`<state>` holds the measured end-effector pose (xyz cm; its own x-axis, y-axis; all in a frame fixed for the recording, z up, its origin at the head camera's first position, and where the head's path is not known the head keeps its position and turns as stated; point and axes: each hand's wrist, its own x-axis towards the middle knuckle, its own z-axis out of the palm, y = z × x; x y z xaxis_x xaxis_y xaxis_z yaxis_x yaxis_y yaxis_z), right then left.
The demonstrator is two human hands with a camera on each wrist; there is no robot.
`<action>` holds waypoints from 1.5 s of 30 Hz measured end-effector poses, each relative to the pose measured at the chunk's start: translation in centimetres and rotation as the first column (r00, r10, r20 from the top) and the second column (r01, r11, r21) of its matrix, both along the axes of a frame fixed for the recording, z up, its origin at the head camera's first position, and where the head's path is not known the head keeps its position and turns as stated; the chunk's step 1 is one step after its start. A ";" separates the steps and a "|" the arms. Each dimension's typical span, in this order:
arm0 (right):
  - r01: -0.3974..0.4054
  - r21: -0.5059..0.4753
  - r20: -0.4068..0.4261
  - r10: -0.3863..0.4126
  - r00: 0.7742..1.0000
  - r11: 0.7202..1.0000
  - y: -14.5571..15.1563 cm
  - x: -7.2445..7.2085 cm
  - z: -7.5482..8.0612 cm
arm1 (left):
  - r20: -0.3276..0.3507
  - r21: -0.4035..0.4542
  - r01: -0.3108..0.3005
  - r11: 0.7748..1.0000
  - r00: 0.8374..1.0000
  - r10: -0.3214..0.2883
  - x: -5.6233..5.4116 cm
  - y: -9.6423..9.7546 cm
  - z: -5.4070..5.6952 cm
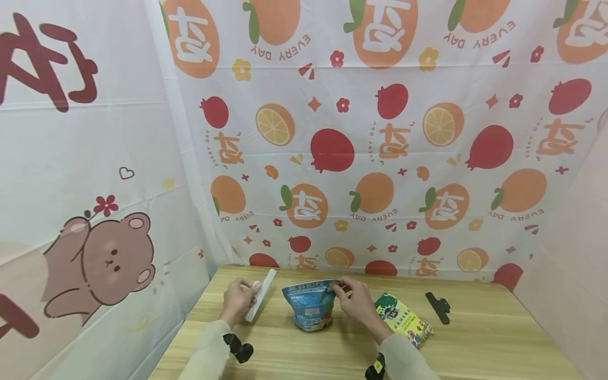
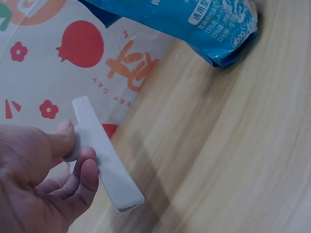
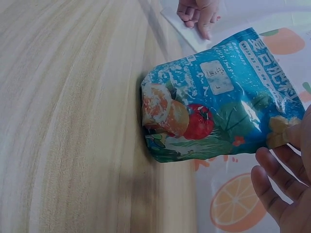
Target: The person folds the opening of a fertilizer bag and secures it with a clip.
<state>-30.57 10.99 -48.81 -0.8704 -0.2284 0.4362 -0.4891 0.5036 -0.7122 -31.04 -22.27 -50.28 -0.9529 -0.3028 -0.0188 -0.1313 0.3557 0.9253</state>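
A long white bag clip is pinched between the thumb and fingers of my left hand, held slanted at the left of the table. In the left wrist view the clip shows a small grip tab under the thumb. A blue fertilizer bag with pictures of vegetables stands upright in the middle. My right hand pinches its top right corner. The right wrist view shows the thumb and fingers on the edge of the bag; whether its top is unsealed I cannot tell.
Right of the blue bag, partly behind the right forearm, lies a green and yellow packet. A black clip lies farther right on the wooden table. Printed cloth hangs behind the table and at both sides.
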 end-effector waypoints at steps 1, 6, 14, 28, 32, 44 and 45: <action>0.000 0.001 -0.004 0.000 1.000 1.000 0.0 0.0 0.0 | -0.001 0.002 0.002 1.000 1.000 -0.002 0.0 0.0 0.2; -0.002 0.008 -0.044 0.003 0.999 1.000 0.0 -0.3 -0.2 | -0.016 -0.037 0.013 0.999 1.000 -0.013 0.3 -0.1 1.4; 0.011 0.009 -0.019 -0.011 1.000 1.000 0.0 -0.2 -0.2 | -0.064 -0.196 0.021 0.980 0.997 -0.034 0.8 0.3 3.3; 0.009 0.006 -0.018 -0.009 1.000 1.000 0.0 0.2 -0.3 | -0.311 -0.422 0.023 0.906 0.935 -0.168 1.7 2.3 6.1; 0.009 -0.002 -0.035 -0.009 0.999 1.000 0.0 0.3 -0.4 | -0.397 -0.427 0.018 0.904 0.894 -0.206 2.1 2.9 6.7; 0.022 0.004 -0.028 -0.022 0.999 1.000 0.0 0.2 -0.5 | -0.560 -0.487 0.010 0.873 0.764 -0.321 3.3 4.3 7.8; 0.023 0.002 -0.020 -0.023 1.000 1.000 -0.1 0.3 -0.4 | -0.565 -0.489 0.009 0.872 0.758 -0.325 3.4 4.4 7.8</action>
<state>-30.25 10.93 -49.26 -0.8665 -0.2094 0.4531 -0.4914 0.5168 -0.7010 -27.67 -17.86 -42.49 -0.7375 0.0387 0.6742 0.5070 0.6911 0.5151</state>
